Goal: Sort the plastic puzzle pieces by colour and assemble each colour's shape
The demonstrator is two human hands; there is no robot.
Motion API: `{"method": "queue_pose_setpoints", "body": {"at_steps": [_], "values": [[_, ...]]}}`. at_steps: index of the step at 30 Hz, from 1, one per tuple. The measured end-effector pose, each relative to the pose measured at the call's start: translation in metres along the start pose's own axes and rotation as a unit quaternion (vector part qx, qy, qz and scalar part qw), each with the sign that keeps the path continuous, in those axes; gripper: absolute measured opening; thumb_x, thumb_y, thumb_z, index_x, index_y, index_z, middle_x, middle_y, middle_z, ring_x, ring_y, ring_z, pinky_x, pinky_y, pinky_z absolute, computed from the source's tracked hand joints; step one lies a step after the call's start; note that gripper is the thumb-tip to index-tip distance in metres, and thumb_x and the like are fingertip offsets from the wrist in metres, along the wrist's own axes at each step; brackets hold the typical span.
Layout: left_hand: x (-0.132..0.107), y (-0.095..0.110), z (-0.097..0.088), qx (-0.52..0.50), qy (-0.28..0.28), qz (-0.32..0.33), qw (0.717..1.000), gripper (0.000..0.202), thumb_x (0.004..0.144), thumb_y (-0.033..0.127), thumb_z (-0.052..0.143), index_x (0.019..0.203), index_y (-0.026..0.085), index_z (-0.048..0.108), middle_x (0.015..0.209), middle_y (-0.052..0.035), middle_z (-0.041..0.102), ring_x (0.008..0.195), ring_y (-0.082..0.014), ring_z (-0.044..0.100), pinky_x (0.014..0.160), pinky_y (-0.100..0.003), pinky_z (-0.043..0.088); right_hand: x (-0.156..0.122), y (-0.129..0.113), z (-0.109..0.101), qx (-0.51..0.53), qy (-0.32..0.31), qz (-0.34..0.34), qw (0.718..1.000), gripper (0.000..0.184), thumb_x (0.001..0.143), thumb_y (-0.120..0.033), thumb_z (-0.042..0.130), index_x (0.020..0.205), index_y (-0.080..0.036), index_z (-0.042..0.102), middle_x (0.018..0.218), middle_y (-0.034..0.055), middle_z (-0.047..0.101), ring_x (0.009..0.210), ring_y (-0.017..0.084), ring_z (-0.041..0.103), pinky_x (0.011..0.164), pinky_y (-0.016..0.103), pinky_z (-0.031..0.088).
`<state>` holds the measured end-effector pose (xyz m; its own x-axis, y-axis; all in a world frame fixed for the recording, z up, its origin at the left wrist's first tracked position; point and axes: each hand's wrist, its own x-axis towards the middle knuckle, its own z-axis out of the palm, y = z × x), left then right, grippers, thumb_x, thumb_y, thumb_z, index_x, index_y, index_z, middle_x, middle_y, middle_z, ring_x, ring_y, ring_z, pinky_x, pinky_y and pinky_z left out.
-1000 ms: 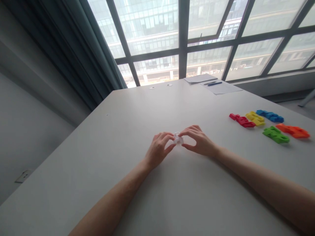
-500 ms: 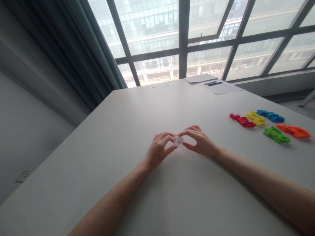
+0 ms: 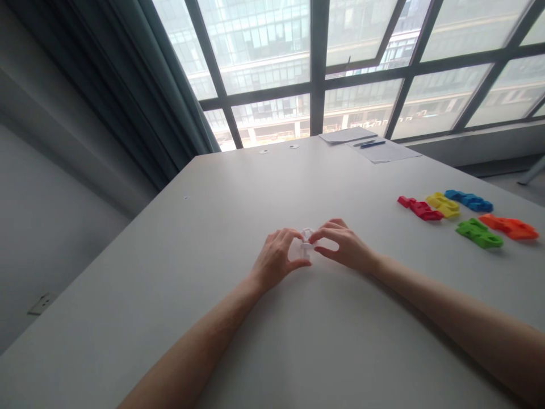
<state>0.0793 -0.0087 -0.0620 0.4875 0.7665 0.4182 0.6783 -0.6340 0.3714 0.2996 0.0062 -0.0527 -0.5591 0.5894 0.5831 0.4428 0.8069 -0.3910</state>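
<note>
A small white piece (image 3: 306,247) with an irregular, cut-out shape is held just above the white table (image 3: 238,204), its exact kind too small to tell. From the left, my left hand (image 3: 276,253) grips it, index finger at its upper part and thumb low by its bottom end. My right hand (image 3: 340,244) pinches its right side between thumb and fingers. Fingertips of both hands cover parts of the piece.
To the right lie red (image 3: 421,209), yellow (image 3: 443,204), blue (image 3: 469,200), green (image 3: 479,233) and orange (image 3: 509,226) plastic pieces. Paper sheets (image 3: 395,152) and a blue pen (image 3: 372,145) are at the far edge, before the window.
The white piece has turned between my fingers and now extends further down. My left thumb has moved lower and slightly right. My right hand has barely moved.
</note>
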Motion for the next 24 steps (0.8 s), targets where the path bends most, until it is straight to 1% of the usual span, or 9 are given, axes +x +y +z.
{"method": "queue_pose_setpoints", "body": {"at_steps": [4, 8, 10, 11, 13, 15, 17, 20, 24], "values": [[0.001, 0.001, -0.002, 0.004, -0.011, 0.019, 1.000, 0.041, 0.070, 0.039, 0.080, 0.098, 0.023, 0.055, 0.111, -0.0032, 0.063, 0.106, -0.0223, 0.058, 0.094, -0.039, 0.041, -0.001, 0.001, 0.002, -0.007, 0.010, -0.004, 1.000, 0.005, 0.089, -0.026, 0.059, 0.093, -0.024, 0.061, 0.087, 0.0008, 0.073, 0.083, 0.016, 0.065, 0.089, 0.035, 0.039], [0.000, 0.001, -0.002, 0.010, -0.018, 0.021, 1.000, 0.033, 0.071, 0.040, 0.079, 0.085, 0.021, 0.056, 0.111, -0.0029, 0.063, 0.106, -0.0220, 0.057, 0.095, -0.040, 0.040, -0.001, 0.001, 0.003, -0.011, 0.012, 0.000, 1.000, 0.004, 0.090, -0.027, 0.060, 0.092, -0.023, 0.060, 0.083, 0.0000, 0.072, 0.081, 0.015, 0.064, 0.088, 0.035, 0.039], [0.000, 0.002, -0.002, 0.016, -0.021, 0.017, 1.000, 0.031, 0.072, 0.040, 0.078, 0.082, 0.021, 0.056, 0.110, -0.0032, 0.063, 0.105, -0.0223, 0.057, 0.095, -0.040, 0.040, -0.001, 0.001, 0.003, -0.010, 0.012, 0.009, 1.000, 0.006, 0.090, -0.028, 0.060, 0.093, -0.024, 0.061, 0.084, 0.0003, 0.072, 0.081, 0.016, 0.064, 0.088, 0.035, 0.039], [0.000, 0.002, -0.003, 0.017, -0.021, 0.015, 1.000, 0.030, 0.073, 0.040, 0.078, 0.083, 0.021, 0.056, 0.109, -0.0036, 0.063, 0.104, -0.0225, 0.057, 0.094, -0.040, 0.041, -0.001, 0.002, 0.003, -0.011, 0.017, 0.015, 1.000, 0.006, 0.090, -0.028, 0.059, 0.094, -0.024, 0.061, 0.084, 0.0007, 0.072, 0.082, 0.017, 0.064, 0.089, 0.035, 0.039], [0.001, 0.003, -0.004, 0.017, -0.021, 0.020, 0.999, 0.031, 0.075, 0.041, 0.076, 0.094, 0.022, 0.058, 0.109, -0.0044, 0.063, 0.104, -0.0227, 0.057, 0.093, -0.040, 0.042, -0.001, 0.004, 0.003, -0.019, 0.034, 0.038, 0.999, 0.006, 0.090, -0.028, 0.058, 0.094, -0.024, 0.061, 0.086, 0.0011, 0.072, 0.085, 0.018, 0.063, 0.089, 0.036, 0.039], [0.001, 0.004, -0.004, 0.019, -0.025, 0.042, 0.999, 0.037, 0.078, 0.040, 0.073, 0.108, 0.025, 0.058, 0.112, -0.0051, 0.062, 0.106, -0.0224, 0.056, 0.095, -0.040, 0.042, -0.002, 0.009, 0.004, -0.034, 0.052, 0.064, 0.996, 0.006, 0.090, -0.026, 0.057, 0.095, -0.025, 0.060, 0.089, 0.0017, 0.072, 0.088, 0.019, 0.063, 0.090, 0.038, 0.039], [0.000, 0.003, -0.004, 0.026, -0.031, 0.072, 0.997, 0.038, 0.081, 0.038, 0.071, 0.116, 0.027, 0.058, 0.116, -0.0053, 0.061, 0.109, -0.0219, 0.055, 0.098, -0.040, 0.040, -0.003, 0.015, 0.004, -0.049, 0.055, 0.088, 0.993, 0.007, 0.090, -0.026, 0.057, 0.095, -0.025, 0.061, 0.092, 0.0027, 0.072, 0.092, 0.022, 0.062, 0.090, 0.041, 0.039], [-0.001, 0.001, -0.003, 0.035, -0.032, 0.095, 0.994, 0.029, 0.084, 0.035, 0.068, 0.111, 0.028, 0.062, 0.116, -0.0050, 0.061, 0.111, -0.0214, 0.055, 0.100, -0.040, 0.040, -0.004, 0.022, 0.006, -0.062, 0.037, 0.109, 0.991, 0.007, 0.088, -0.027, 0.059, 0.093, -0.026, 0.062, 0.095, 0.0041, 0.071, 0.097, 0.024, 0.060, 0.089, 0.043, 0.040], [-0.001, 0.001, -0.002, 0.036, -0.026, 0.084, 0.995, 0.024, 0.083, 0.033, 0.070, 0.105, 0.026, 0.063, 0.115, -0.0045, 0.063, 0.110, -0.0213, 0.055, 0.098, -0.039, 0.041, -0.005, 0.025, 0.009, -0.068, 0.011, 0.113, 0.991, 0.008, 0.087, -0.029, 0.060, 0.094, -0.026, 0.063, 0.097, 0.0042, 0.070, 0.099, 0.024, 0.059, 0.091, 0.044, 0.039]]}}
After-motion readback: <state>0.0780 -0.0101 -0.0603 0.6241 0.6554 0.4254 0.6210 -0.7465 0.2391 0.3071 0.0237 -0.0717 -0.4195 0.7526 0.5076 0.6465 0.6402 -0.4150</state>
